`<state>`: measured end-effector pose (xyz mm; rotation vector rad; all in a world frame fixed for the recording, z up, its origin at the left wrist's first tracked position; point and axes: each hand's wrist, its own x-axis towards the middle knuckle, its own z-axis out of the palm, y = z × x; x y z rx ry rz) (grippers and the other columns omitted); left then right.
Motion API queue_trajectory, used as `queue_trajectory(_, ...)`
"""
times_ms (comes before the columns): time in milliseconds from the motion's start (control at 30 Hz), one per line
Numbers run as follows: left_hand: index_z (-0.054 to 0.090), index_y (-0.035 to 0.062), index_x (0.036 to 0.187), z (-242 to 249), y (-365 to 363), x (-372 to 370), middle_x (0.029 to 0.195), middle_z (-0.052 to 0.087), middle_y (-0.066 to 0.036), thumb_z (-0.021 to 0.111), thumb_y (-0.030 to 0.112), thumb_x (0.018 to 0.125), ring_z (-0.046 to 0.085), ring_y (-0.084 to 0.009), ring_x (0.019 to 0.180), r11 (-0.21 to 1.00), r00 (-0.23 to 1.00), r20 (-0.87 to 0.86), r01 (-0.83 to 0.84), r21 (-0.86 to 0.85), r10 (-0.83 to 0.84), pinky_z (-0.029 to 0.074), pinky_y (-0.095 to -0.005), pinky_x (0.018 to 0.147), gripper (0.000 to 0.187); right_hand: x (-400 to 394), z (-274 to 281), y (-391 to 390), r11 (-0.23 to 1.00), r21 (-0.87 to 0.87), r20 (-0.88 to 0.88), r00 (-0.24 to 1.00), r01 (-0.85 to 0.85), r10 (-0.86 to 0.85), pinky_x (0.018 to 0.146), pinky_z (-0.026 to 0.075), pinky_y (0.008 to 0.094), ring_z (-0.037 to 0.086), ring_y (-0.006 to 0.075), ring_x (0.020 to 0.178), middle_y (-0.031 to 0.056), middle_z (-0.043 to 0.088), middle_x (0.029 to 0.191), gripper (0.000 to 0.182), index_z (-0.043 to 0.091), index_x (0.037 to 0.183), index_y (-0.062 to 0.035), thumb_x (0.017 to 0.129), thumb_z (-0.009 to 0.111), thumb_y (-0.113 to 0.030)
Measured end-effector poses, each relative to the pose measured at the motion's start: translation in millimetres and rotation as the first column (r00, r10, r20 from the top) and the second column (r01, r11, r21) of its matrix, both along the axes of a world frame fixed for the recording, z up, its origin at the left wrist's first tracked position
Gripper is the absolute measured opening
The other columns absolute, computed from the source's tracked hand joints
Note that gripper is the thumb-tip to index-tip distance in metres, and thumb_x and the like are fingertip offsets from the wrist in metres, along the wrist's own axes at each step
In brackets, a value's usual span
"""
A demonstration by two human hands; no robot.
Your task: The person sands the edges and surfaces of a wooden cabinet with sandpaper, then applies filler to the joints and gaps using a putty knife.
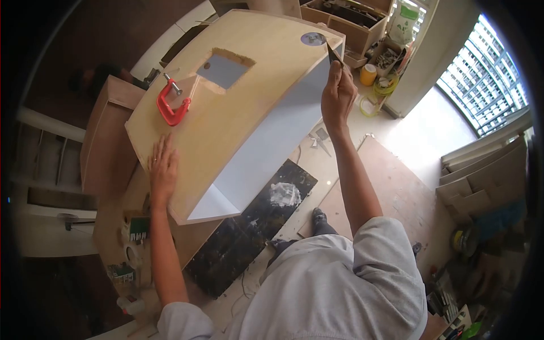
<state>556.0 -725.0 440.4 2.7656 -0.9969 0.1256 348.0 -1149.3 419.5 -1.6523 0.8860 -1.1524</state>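
Note:
A wooden cabinet (249, 62) with a pale plywood face and a white inside lies in front of me. My left hand (163, 164) rests flat on its near left part, fingers stretched out. In my right hand (340, 90), closed around it, is a putty knife (333, 55), its dark blade at the cabinet's far right edge. Close to that blade, a round hole (313, 38) pierces the panel. A red C-clamp (173, 103) sits on the face, beside a square cutout (225, 68). The knife's handle is mostly hidden by my fingers.
Below the cabinet, a black stained board (243, 238) carries a white putty-like heap (285, 194). A pink-brown sheet (379, 187) lies on the floor to the right. Wooden toolboxes (345, 25) and a yellow container (368, 74) stand at the back. Stacked boards (487, 181) lean at far right.

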Motion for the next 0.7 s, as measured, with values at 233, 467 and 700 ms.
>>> queue_trajectory(233,0.036,0.0210,0.172,2.3,-3.5,0.2,0.178,0.032,-0.013,0.038,0.043,0.116,0.023,-0.0366,0.166,1.000,1.000,-0.024,-0.013,0.008,0.013,0.013,-0.0565,0.134,0.060,46.3,-64.1,57.9,0.943,-0.332,0.156,0.986,-0.005,0.060,0.129,0.031,0.0468,0.036,0.0391,0.161,0.0168,0.052,0.166,0.045,0.058,0.157,-0.0067,0.119,0.044,-0.025)
queue_trajectory(467,0.034,0.0224,0.173,2.1,-3.0,3.6,0.179,0.030,-0.012,0.036,0.045,0.117,0.020,-0.0360,0.167,0.999,1.000,-0.020,-0.011,0.041,0.012,0.011,-0.0573,0.134,0.061,56.0,-69.1,187.6,0.978,-0.185,0.295,0.944,-0.099,0.151,0.132,0.023,0.0514,0.017,0.0475,0.166,0.0271,0.018,0.180,0.057,0.034,0.171,-0.0049,0.116,0.048,-0.016)
queue_trajectory(700,0.033,0.0236,0.173,-2.1,1.5,7.4,0.179,0.030,-0.013,0.036,0.047,0.116,0.019,-0.0370,0.167,0.999,1.000,0.002,0.013,0.041,-0.013,0.010,-0.0585,0.133,0.062,66.3,-37.8,215.5,0.993,0.006,0.293,0.950,-0.118,0.111,0.131,0.025,0.0483,0.006,0.0449,0.168,0.0305,-0.005,0.180,0.076,0.009,0.176,-0.0055,0.115,0.052,-0.020)
